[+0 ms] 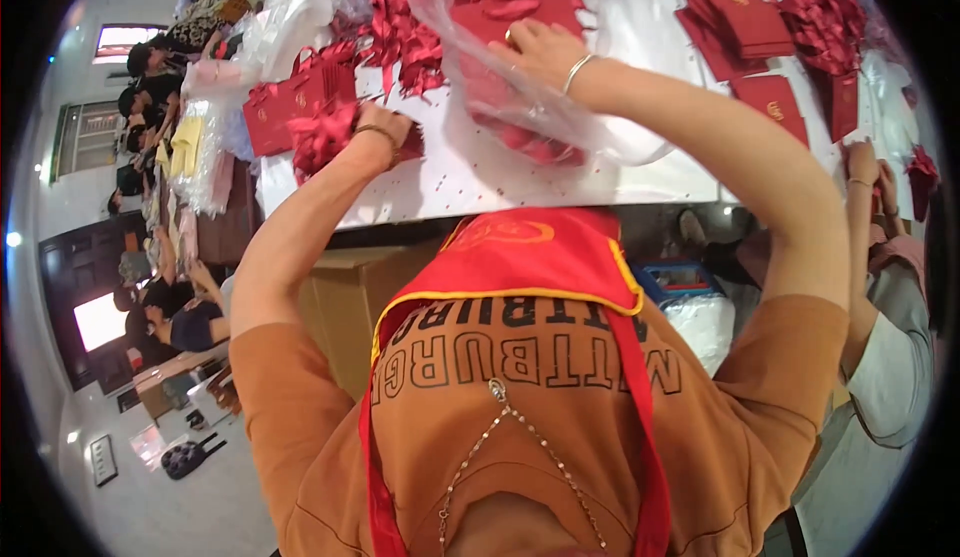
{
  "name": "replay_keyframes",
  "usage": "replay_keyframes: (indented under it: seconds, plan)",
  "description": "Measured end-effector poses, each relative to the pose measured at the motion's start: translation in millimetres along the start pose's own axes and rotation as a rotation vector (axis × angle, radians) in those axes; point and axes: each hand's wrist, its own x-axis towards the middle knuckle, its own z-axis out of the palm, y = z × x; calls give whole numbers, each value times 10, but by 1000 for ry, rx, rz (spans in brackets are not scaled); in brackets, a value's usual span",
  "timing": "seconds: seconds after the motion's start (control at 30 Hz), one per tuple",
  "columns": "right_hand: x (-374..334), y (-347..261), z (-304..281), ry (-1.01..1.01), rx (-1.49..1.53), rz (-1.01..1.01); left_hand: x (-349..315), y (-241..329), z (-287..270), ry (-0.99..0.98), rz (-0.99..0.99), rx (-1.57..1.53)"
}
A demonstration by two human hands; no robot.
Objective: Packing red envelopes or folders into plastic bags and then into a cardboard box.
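Observation:
My left hand [385,129] has its fingers curled down on a red gift bag [411,145], whose edge shows beside the fingertips. Just left of it stand several red gift bags [275,117] with a heap of red ribbon [322,137]. Further right, my right hand [548,54] is closed on the film of a large clear plastic bag [480,87]. Through the film I see red gift bags [500,27] with ribbon handles. What lies under my right palm is hidden.
The white table [450,182] carries small red specks. Stacked red bags [740,17] and another red bag [770,104] are at the right, near a co-worker's hands [868,165]. Clear plastic wrapping [285,32] is piled back left. Below the table stands a cardboard box [350,302].

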Motion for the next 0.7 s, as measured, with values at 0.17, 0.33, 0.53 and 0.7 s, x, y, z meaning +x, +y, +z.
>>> replay_keyframes:
  seconds: [0.17,0.33,0.53,0.7]
  plan:
    - [-125,-16,-4,21,13,30,-689,-676,-774,-120,20,-359]
    - [-55,-42,-28,-19,-11,29,-1278,-1077,-901,193,-30,-826]
    - [-52,74,-21,20,67,13,-1350,-1078,-920,392,-69,-777]
    - [-43,49,13,43,11,5,-1468,-1327,-1021,574,-28,-864]
